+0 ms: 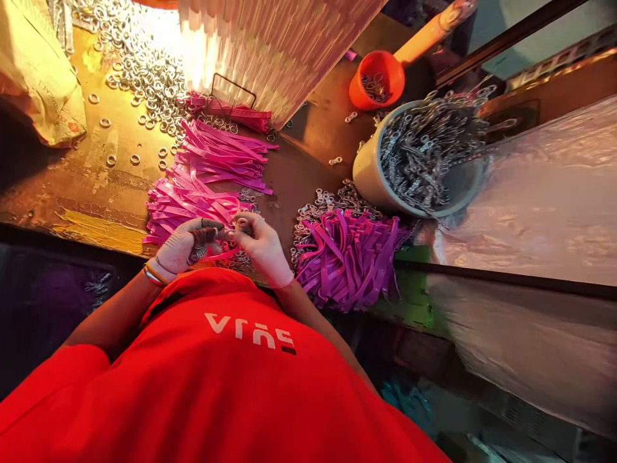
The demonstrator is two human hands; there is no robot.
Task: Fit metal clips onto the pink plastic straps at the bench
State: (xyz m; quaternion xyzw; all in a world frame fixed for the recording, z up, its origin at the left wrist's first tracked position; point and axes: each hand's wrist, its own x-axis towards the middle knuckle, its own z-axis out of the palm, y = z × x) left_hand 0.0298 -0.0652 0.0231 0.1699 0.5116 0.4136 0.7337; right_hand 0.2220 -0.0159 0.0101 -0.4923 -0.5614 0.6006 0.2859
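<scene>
My left hand (180,249), in a pale glove with dark fingertips, is closed near the table's front edge; a pink strap (224,254) runs between it and my right hand. My right hand (264,247), in a white glove, pinches close to the left fingertips, at a small metal ring (242,224). The fingers partly hide how strap and ring meet. Just beyond my hands lies a pile of pink straps (193,199), with more pink straps (226,151) behind. Right of my right hand is a heap of purple-pink straps (349,260) beside small metal links (313,209).
Loose metal rings (144,77) cover the back left, near a yellow sack (38,71). A ribbed translucent sheet (274,45) stands at the back. On the right are an orange cup (359,87) with metal pieces and a pale bucket (369,170) full of metal hooks and chains.
</scene>
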